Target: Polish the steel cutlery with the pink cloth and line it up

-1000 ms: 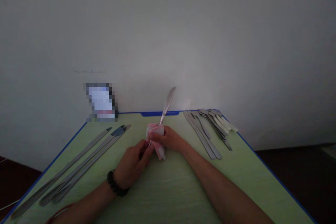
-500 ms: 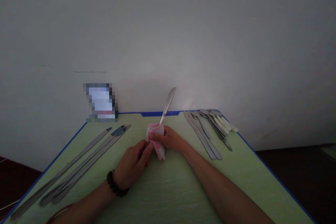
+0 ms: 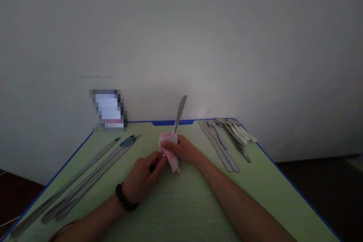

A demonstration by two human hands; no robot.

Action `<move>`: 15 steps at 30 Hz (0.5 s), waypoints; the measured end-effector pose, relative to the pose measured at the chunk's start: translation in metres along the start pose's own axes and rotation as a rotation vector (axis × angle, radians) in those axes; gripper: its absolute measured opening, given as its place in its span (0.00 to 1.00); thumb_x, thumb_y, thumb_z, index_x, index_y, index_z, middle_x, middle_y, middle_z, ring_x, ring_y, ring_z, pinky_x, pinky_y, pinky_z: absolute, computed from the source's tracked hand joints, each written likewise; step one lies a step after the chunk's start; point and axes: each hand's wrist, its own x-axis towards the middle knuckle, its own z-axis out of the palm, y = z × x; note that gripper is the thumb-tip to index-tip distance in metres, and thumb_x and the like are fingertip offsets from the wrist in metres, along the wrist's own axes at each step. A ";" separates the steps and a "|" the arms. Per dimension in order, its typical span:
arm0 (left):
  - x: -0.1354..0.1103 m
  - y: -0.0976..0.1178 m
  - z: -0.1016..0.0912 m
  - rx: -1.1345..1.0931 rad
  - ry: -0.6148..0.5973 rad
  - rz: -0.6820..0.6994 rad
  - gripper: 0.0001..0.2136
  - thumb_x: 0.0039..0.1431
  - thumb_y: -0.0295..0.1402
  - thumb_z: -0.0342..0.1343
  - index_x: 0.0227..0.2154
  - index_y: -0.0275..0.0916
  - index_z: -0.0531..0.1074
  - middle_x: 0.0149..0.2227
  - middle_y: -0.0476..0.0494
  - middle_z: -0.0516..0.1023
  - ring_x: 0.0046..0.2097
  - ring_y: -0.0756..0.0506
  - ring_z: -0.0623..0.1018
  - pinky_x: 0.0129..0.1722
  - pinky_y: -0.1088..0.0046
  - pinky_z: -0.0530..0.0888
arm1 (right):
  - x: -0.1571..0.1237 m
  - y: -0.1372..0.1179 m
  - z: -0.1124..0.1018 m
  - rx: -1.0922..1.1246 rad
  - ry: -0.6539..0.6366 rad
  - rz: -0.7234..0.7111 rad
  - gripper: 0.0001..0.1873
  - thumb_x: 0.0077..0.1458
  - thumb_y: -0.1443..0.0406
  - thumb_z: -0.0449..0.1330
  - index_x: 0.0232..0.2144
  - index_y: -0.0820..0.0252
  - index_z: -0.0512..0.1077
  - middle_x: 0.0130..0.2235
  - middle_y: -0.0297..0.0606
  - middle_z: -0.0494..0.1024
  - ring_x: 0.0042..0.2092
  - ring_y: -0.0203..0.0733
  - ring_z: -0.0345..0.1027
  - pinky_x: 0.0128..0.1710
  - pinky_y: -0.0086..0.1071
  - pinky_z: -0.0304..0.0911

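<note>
A metal table knife [image 3: 180, 110] points up and away from me over the middle of the table, its blade bare. Around its handle my right hand [image 3: 181, 149] presses a folded pink and white cloth [image 3: 170, 155], thumb on top. My left hand [image 3: 149, 170], with a dark bead bracelet at the wrist, pinches the near end of the knife's handle just below the cloth. Most of the handle is hidden by the cloth and fingers.
Several long knives [image 3: 93, 170] lie at the left of the green table [image 3: 181, 211]. On the right lie more knives [image 3: 219, 149], forks and spoons, some white-handled [image 3: 241, 132]. A blurred-out phone-like device [image 3: 109, 109] leans against the wall [image 3: 181, 45] at the back left.
The knife has turned slightly about its handle, so its blade looks narrower and darker, with the tip a little further left. Both hands keep their hold and have barely moved.
</note>
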 end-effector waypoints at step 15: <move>0.001 -0.005 0.004 0.050 -0.050 0.037 0.16 0.62 0.42 0.43 0.25 0.39 0.65 0.20 0.53 0.66 0.22 0.50 0.64 0.24 0.75 0.60 | 0.001 0.000 0.001 -0.060 0.018 0.017 0.25 0.47 0.45 0.58 0.22 0.64 0.71 0.24 0.36 0.72 0.25 0.35 0.62 0.23 0.28 0.55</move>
